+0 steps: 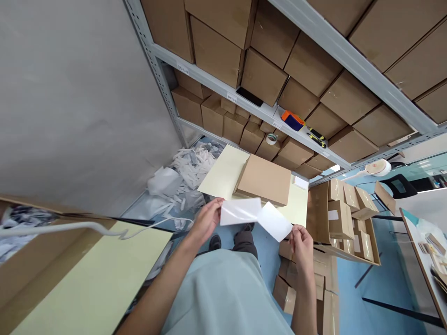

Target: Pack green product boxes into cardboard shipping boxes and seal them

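My left hand (207, 220) pinches the outer end of a glossy white paper slip (240, 211), which reflects light like label backing. Between the fingers of my right hand (301, 238) is the lower right corner of a second white paper slip (274, 222), smoother and less shiny. The two slips meet or overlap at their inner ends; whether they are joined, I cannot tell. Just beyond them a closed flat cardboard box (265, 179) lies on a pale yellow board (223, 170). A small white stack of slips (301, 182) sits at the board's right end.
Behind the board rises a metal shelf (209, 70) full of cardboard boxes, with a tape roll (271, 138) and cutters (317, 137). Scrap paper (190, 170) heaps at left. A large carton (319, 211) of small boxes stands right. A white cable (87, 226) crosses the left side.
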`<move>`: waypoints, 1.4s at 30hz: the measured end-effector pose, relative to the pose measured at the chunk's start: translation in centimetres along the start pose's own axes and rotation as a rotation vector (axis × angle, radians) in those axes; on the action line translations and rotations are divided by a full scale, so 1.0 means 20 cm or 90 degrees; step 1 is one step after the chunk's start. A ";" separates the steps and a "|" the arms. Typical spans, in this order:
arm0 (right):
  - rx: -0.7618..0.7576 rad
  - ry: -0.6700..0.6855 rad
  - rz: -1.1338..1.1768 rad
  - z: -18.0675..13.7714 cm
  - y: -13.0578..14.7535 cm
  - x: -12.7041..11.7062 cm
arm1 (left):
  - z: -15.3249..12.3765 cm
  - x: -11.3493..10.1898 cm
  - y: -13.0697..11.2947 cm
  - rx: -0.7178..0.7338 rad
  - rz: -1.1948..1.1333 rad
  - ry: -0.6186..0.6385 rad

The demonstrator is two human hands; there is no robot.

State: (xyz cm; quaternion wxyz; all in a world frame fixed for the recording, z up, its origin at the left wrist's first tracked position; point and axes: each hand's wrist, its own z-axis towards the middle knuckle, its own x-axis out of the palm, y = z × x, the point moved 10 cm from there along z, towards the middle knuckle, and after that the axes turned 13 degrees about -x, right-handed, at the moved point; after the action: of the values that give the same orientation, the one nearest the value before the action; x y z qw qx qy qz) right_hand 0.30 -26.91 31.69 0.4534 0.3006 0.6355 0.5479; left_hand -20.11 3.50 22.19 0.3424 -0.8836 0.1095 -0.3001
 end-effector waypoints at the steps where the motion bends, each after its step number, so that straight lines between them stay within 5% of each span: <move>1: 0.004 -0.002 0.009 0.00 0.00 0.00 | 0.06 -0.06 -0.03 0.002 -0.043 -0.049; 5: -0.005 -0.005 0.034 0.00 0.04 0.04 | 0.27 -0.23 -0.37 0.111 -0.032 -0.256; 9: -0.010 0.015 0.055 0.00 0.06 0.17 | 0.51 -0.26 -0.85 0.197 0.022 -0.336; 12: -0.026 0.027 0.072 0.00 0.08 0.27 | 0.63 -0.10 -1.19 0.298 0.304 -0.341; 14: -0.048 0.024 0.076 0.00 0.11 0.31 | 0.66 0.05 -1.25 0.341 0.473 -0.307; 17: -0.081 -0.015 0.070 0.01 0.15 0.33 | 0.57 0.26 -1.04 0.357 0.520 -0.217; 22: -0.150 -0.100 -0.033 0.04 0.21 0.25 | 0.19 0.58 -0.31 0.236 0.434 0.099; 25: -0.205 -0.097 -0.170 0.04 0.25 0.25 | -0.02 0.64 -0.02 0.123 0.309 0.200; 33: -0.326 -0.051 -0.334 -0.09 0.24 0.35 | -0.14 0.63 0.11 -0.020 0.088 0.160; 42: -0.305 0.005 -0.332 -0.18 0.14 0.34 | -0.16 0.63 0.19 -0.035 0.090 0.126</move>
State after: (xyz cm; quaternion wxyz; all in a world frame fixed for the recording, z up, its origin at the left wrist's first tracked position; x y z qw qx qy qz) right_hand -6.11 -21.83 32.76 0.6335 0.0110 0.5458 0.5484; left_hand -12.03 -5.94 27.26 0.3257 -0.8487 0.2130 -0.3582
